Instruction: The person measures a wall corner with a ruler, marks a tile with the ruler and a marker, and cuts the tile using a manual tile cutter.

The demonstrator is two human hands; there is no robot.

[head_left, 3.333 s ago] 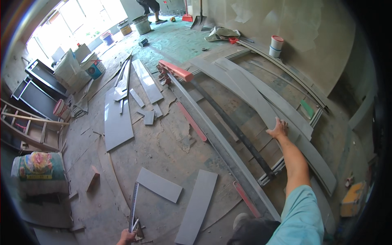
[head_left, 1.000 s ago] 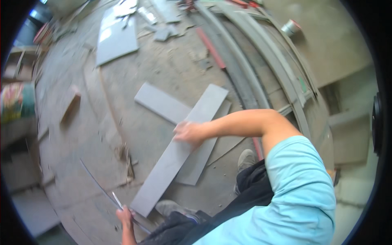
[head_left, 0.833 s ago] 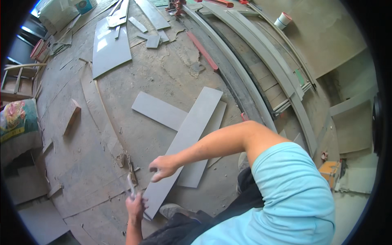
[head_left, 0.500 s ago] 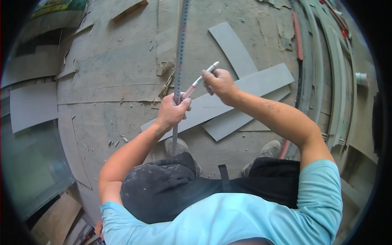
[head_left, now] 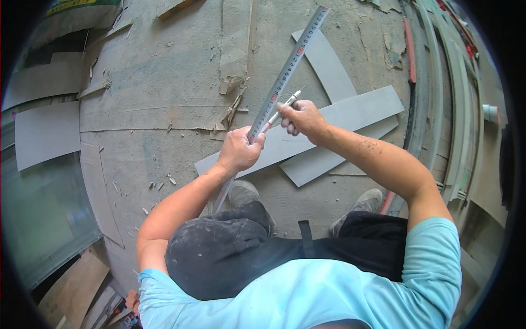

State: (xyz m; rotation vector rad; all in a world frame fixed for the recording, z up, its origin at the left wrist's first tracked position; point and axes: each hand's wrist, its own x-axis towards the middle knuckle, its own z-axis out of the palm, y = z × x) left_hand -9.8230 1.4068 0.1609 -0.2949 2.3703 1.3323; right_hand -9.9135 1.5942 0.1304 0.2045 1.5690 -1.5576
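- Light-blue shirt (head_left: 307, 290) and dark trousers (head_left: 219, 255) come nearest, the trousers dusted white at the left knee.
- Left hand (head_left: 241, 151), clamped around a silver ruler (head_left: 287, 70) held above the floor (head_left: 164, 104), in front of the left knee.
- The ruler carries fine graduations and printed digits, some on red patches; its long axis slants from the left knee up to the far right.
- Right hand (head_left: 306, 122), just beside the left, pinches a white-and-red pen (head_left: 291, 100), its thin tip pointing far right, roughly along the ruler.
- Below, a long grey plank (head_left: 350, 112) bears a faint dark line and overlaps a shorter plank (head_left: 312, 167).
- Farther, a third grey plank (head_left: 331, 68) meets its far edge.
- Far left, a green bag (head_left: 76, 4) shows cut-off yellow printing.
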